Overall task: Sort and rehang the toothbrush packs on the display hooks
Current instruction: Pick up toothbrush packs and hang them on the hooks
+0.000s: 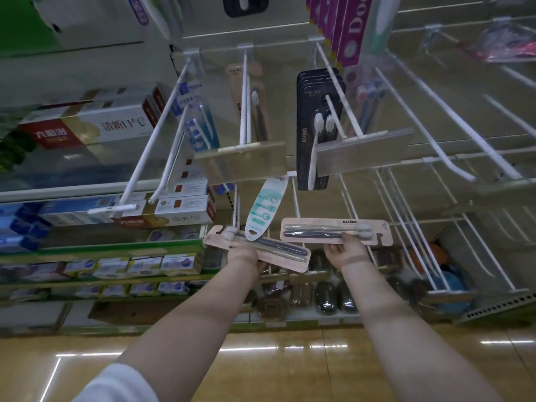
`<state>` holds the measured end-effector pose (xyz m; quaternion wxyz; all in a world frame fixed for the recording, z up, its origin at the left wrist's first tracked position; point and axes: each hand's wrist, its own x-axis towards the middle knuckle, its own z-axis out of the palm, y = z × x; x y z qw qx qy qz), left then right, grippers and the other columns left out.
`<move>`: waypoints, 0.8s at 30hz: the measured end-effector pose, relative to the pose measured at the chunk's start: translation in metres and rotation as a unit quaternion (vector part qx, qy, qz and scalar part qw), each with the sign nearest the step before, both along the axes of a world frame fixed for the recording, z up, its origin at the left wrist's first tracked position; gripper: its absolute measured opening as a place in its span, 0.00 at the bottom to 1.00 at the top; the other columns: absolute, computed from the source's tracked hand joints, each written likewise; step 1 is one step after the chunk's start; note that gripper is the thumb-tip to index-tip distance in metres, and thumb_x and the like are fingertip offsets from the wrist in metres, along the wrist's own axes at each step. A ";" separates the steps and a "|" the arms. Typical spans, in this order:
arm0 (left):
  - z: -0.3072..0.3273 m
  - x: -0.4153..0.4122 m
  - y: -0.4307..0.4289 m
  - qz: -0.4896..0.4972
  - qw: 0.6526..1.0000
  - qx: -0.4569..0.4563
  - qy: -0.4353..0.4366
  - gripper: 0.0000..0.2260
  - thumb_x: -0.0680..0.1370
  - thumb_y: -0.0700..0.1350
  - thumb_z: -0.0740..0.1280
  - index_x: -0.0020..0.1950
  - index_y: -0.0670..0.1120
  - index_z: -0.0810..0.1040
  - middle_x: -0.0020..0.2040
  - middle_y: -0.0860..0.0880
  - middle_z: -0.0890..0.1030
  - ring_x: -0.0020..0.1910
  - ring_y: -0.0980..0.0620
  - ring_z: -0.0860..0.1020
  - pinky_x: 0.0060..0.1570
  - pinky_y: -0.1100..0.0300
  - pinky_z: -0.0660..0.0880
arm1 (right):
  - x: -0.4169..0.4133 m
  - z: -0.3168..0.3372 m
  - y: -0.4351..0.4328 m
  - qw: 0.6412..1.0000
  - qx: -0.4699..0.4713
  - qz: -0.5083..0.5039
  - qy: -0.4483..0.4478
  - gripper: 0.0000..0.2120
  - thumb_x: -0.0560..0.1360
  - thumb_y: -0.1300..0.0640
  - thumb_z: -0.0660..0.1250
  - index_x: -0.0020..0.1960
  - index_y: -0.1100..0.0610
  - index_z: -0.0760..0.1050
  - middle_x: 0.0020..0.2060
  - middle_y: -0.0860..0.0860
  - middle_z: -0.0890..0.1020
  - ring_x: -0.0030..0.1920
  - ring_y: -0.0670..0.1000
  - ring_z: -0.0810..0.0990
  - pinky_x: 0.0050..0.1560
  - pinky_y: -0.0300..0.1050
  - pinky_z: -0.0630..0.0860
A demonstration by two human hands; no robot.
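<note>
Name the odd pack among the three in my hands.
The teal oval pack above the left hand; the beige pack beneath it and the AUBO pack in the right hand are matching rectangular cards.

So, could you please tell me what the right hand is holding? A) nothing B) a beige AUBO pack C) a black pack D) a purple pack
B: the right hand grips a beige AUBO pack turned sideways, while the black packs hang on a hook above.
</note>
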<state>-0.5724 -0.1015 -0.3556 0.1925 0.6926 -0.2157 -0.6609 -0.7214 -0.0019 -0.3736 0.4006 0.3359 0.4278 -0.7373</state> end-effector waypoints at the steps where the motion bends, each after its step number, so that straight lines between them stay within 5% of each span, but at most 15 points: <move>1: 0.001 0.001 -0.001 0.030 0.999 0.007 0.029 0.05 0.81 0.39 0.59 0.51 0.39 0.72 0.51 0.39 0.79 0.53 0.42 0.79 0.53 0.48 0.78 | 0.001 -0.002 0.001 1.000 -0.008 -0.006 -0.003 0.04 0.79 0.61 0.60 0.53 0.58 0.73 0.64 0.54 0.75 0.64 0.53 0.74 0.59 0.47 0.72; 4: 0.008 0.008 0.001 0.023 0.999 0.005 0.028 0.06 0.80 0.39 0.60 0.54 0.40 0.73 0.50 0.39 0.80 0.48 0.40 0.80 0.52 0.44 0.78 | 0.009 0.007 0.008 1.000 -0.025 -0.011 0.010 0.04 0.79 0.63 0.60 0.45 0.59 0.71 0.64 0.56 0.75 0.65 0.54 0.73 0.64 0.49 0.71; 6: 0.014 0.014 0.007 0.003 1.000 -0.015 0.018 0.07 0.80 0.37 0.58 0.55 0.39 0.74 0.45 0.39 0.80 0.40 0.42 0.80 0.48 0.46 0.80 | 0.014 0.016 0.011 0.999 -0.025 -0.033 0.015 0.03 0.79 0.64 0.61 0.52 0.59 0.72 0.64 0.56 0.75 0.65 0.55 0.73 0.66 0.50 0.70; 9: 0.026 0.026 0.021 -0.033 0.998 -0.046 -0.007 0.08 0.79 0.34 0.58 0.56 0.39 0.72 0.44 0.38 0.78 0.34 0.43 0.78 0.38 0.49 0.79 | 0.022 0.029 0.020 0.998 0.009 -0.050 0.044 0.15 0.77 0.64 0.64 0.63 0.60 0.71 0.63 0.57 0.75 0.64 0.55 0.74 0.64 0.48 0.73; 13: 0.034 0.040 0.034 -0.104 0.990 -0.099 -0.006 0.15 0.80 0.35 0.56 0.67 0.34 0.68 0.41 0.45 0.75 0.35 0.51 0.76 0.33 0.60 0.77 | 0.034 0.048 0.040 0.996 0.019 -0.064 0.059 0.12 0.78 0.63 0.63 0.61 0.60 0.72 0.64 0.56 0.75 0.64 0.54 0.74 0.62 0.47 0.74; 20: 0.057 0.063 0.062 -0.079 0.992 -0.094 0.009 0.13 0.78 0.39 0.63 0.62 0.39 0.72 0.48 0.41 0.79 0.47 0.42 0.79 0.50 0.47 0.79 | 0.060 0.077 0.081 0.992 0.025 -0.079 0.099 0.16 0.79 0.59 0.63 0.66 0.59 0.69 0.64 0.56 0.75 0.63 0.53 0.75 0.62 0.44 0.73; 24: 0.067 0.085 0.090 -0.076 0.989 -0.124 0.032 0.14 0.79 0.40 0.60 0.65 0.44 0.72 0.57 0.40 0.78 0.53 0.39 0.78 0.56 0.46 0.76 | 0.093 0.100 0.111 0.988 0.020 -0.078 0.133 0.14 0.77 0.57 0.65 0.62 0.58 0.73 0.58 0.55 0.78 0.49 0.53 0.79 0.48 0.44 0.78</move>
